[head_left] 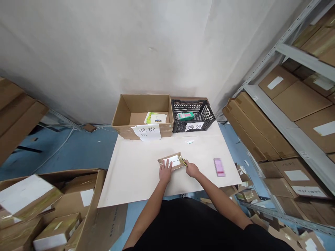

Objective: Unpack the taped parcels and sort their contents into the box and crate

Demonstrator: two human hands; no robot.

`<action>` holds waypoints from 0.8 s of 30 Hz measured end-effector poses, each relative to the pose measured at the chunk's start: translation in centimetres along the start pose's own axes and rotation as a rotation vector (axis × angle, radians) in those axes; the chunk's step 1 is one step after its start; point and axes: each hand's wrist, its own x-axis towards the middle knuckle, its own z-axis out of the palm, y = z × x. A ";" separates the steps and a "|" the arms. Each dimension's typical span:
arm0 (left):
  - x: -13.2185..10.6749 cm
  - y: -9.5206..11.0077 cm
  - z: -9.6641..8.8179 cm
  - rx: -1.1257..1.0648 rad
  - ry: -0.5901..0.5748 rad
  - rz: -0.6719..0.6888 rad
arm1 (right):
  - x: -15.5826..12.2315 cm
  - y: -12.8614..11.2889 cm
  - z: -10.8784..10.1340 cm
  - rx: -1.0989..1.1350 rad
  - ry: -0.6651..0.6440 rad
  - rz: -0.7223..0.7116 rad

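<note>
A small flat brown parcel (171, 160) with a white label lies on the white table (136, 174). My left hand (165, 171) rests flat on the parcel's near left end, fingers stretched out. My right hand (192, 169) is closed round a thin yellow and dark tool (183, 162), whose tip touches the parcel's right edge.
At the table's far edge stand an open cardboard box (142, 115) with a paper sign and a black plastic crate (192, 113) holding a green item. A pink object (219, 166) lies right of my hands. Cartons are piled at left; metal shelving (285, 129) with boxes stands at right.
</note>
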 end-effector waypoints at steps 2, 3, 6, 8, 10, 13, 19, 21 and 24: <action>0.1 0.2 -0.2 0.001 -0.030 0.001 | -0.2 0.4 -0.2 -0.005 -0.007 -0.011; 0.1 0.3 -0.4 0.004 -0.043 -0.001 | -0.4 0.8 -0.3 -0.005 -0.019 -0.019; 0.3 0.7 -1.2 0.015 -0.050 -0.013 | -0.9 2.2 -0.2 0.029 -0.038 -0.029; 0.5 0.7 -2.0 0.019 -0.047 -0.003 | -1.3 2.8 0.5 0.097 0.049 0.022; 0.8 0.2 -3.1 0.015 -0.032 0.014 | -1.3 2.7 1.8 0.188 0.199 0.127; 1.4 -1.2 -4.9 0.003 0.002 0.009 | -0.1 0.8 4.2 0.295 0.275 0.258; 0.3 -3.0 -6.3 0.008 -0.130 -0.107 | 6.6 -4.2 3.3 0.366 0.222 0.287; -0.7 -2.5 -5.9 -0.017 -0.213 -0.096 | 9.0 -4.8 1.1 0.344 0.240 0.297; -1.6 -1.4 -5.5 -0.059 -0.275 -0.004 | 11.0 -4.8 -2.0 0.313 0.250 0.279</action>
